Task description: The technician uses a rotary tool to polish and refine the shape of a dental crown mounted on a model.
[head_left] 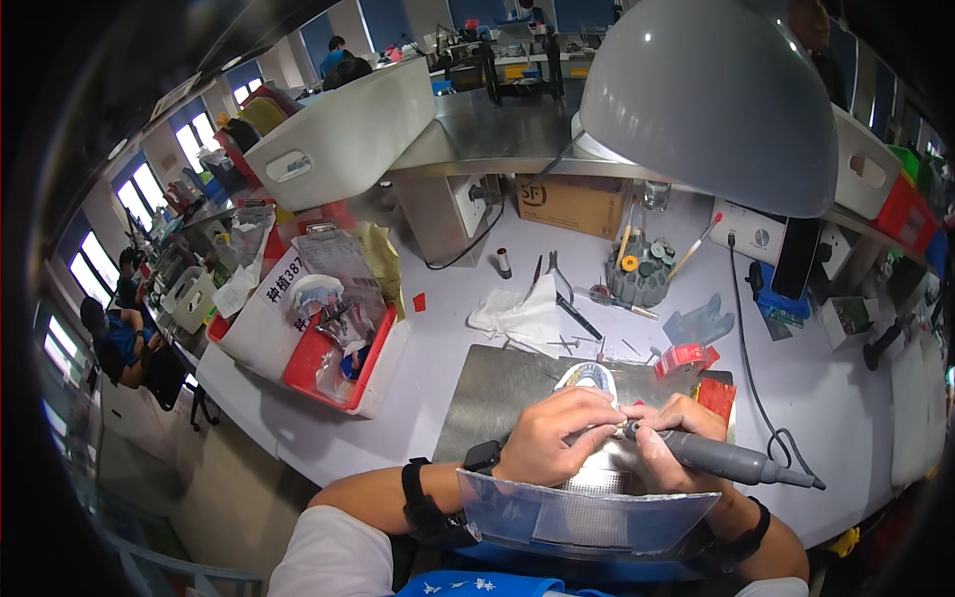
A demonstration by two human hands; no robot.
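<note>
The head view looks down on a pale workbench [448,358] with a grey metal plate [487,398] lying on its near middle. Both hands meet over the near edge of that plate, just behind a clear plastic shield [587,512].

The left hand [557,438] is curled shut, its fingertips pinching a small pale workpiece [625,415] that is too small to make out clearly. The right hand [671,438] is closed around a grey handpiece [721,460], held like a pen. The handpiece's long axis runs nearly level from right to left: its tip points left, touching the small workpiece between the two hands, while its tail end points right and slightly nearer, where a dark cable [761,398] leaves it and loops away across the bench.

Just beyond the hands, a grey arch-shaped dental cast [587,378] rests on the plate. To its right lie a red roll of tape [686,358] and a red flat pad [716,396]. Farther back stand a grey round tool holder [642,279], a white crumpled cloth [522,313] and pliers [562,289]. On the left sits a red tray [323,363] of casts and bags. A large grey lamp shade [711,99] hangs over the far right.
</note>
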